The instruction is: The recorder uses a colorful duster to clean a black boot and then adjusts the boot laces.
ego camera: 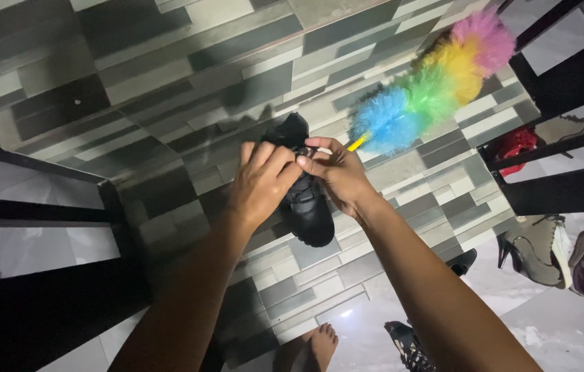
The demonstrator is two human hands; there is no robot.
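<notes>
On the far left I see dark rails (30, 213) and shiny floor, and nothing is going on there. Next comes the left hand (261, 180). It lies on top of the black shoe (305, 200), with its fingers curled over the middle part where the laces are. The shoe sits on a grey tiled ledge (168, 83), between my two hands. Just beside it is the right hand (340, 172). Its thumb and finger are pressed together in a pinch, and I think they are holding a lace, but it is too small and dark for me to be sure. Both hands touch at the top of the shoe. I think the lace work is in the middle: the shoe is up on the ledge and held, but I see no neat bow yet. A fluffy rainbow duster (436, 83) lies on the ledge near the right hand, and no hand touches it. Further right, more shoes wait: a red one (516, 146) behind a dark bar and grey high heels (536, 249) on the floor. A bare foot (316, 348) shows at the bottom.
</notes>
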